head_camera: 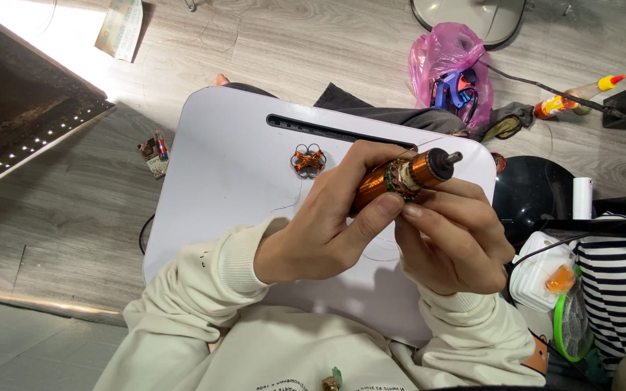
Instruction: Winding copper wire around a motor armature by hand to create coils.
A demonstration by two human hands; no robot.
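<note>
Both hands are grasping the rotor [400, 179] above the worktop [233, 166], left hand [320, 232] wrapping its body, right hand [451, 239] pinching at the windings, shaft pointing to 2 o'clock; steadying it firmly is probably helping fine fingertip work.

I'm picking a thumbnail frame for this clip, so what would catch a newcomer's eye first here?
First, the copper-wound motor armature at centre, gripped by the left hand and right hand above the white lap tray. Next, a small copper coil cluster lying on the tray beyond the hands. Then the bright pink plastic bag on the wooden floor at upper right.
</note>
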